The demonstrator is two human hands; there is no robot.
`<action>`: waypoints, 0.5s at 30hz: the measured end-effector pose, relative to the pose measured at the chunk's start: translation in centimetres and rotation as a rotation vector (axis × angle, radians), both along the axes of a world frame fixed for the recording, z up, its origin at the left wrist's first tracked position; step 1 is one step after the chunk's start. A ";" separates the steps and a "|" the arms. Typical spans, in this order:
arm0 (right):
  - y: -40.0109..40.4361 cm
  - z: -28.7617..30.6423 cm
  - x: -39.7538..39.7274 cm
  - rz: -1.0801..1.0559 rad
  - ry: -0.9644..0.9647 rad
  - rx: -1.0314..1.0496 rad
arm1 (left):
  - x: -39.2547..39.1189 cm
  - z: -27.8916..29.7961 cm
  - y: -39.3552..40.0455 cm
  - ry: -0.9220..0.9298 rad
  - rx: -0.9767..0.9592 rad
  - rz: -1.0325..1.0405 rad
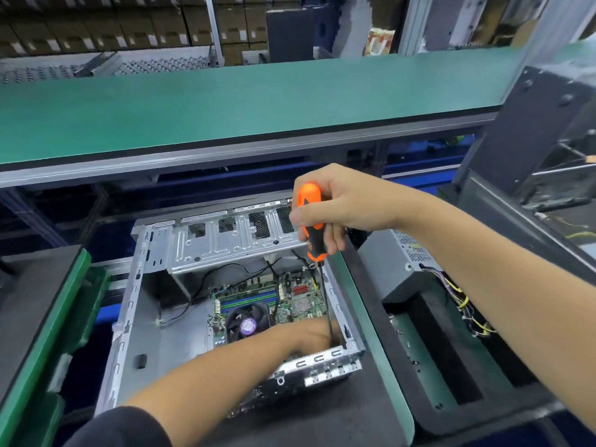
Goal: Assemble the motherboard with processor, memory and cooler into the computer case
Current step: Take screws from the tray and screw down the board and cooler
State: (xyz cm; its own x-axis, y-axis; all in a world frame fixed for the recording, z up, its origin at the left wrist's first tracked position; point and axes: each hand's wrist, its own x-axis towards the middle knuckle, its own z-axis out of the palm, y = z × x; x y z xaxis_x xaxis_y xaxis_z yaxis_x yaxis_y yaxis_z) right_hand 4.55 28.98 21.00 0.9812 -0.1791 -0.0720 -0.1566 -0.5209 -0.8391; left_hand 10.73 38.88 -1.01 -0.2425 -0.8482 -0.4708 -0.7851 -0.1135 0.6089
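The motherboard [283, 301] sits in the case [138, 317]; fastening appears underway. The right hand [335, 211] grips the screwdriver [312, 221], tip down by the blurred left hand [317, 333], whose grip cannot be told. Next: seat the tip squarely.

No legible text or labels.

The right grip [325, 208] curls round an orange-and-black screwdriver [312, 221] standing upright over the open computer case [129, 304]. Its shaft runs down toward five o'clock of the motherboard [290, 298]. There the left grip [317, 333] reaches in, blurred, by the cooler [246, 324].
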 end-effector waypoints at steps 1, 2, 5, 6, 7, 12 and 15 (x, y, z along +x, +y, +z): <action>-0.1 0.0 -0.1 -0.003 0.006 0.003 | -0.1 0.0 -0.1 0.026 -0.013 0.010; -0.1 0.0 -0.2 -0.006 0.013 0.011 | -0.2 -0.2 -0.2 0.055 -0.023 0.037; -0.2 0.1 -0.3 -0.002 0.038 0.025 | -0.2 -0.4 -0.1 0.095 0.033 0.114; -0.2 0.1 -0.2 0.002 0.051 0.025 | -0.3 -0.5 -0.1 0.155 0.053 0.128; -0.1 0.0 -0.1 0.007 0.067 0.024 | -0.4 -0.4 0.0 0.188 0.085 0.128; 1.0 -0.8 0.4 0.065 0.138 -0.012 | -0.1 -1.3 0.0 0.131 0.077 0.181; 1.6 -1.3 0.7 0.120 0.159 -0.047 | 0.1 -1.5 0.4 0.058 0.076 0.128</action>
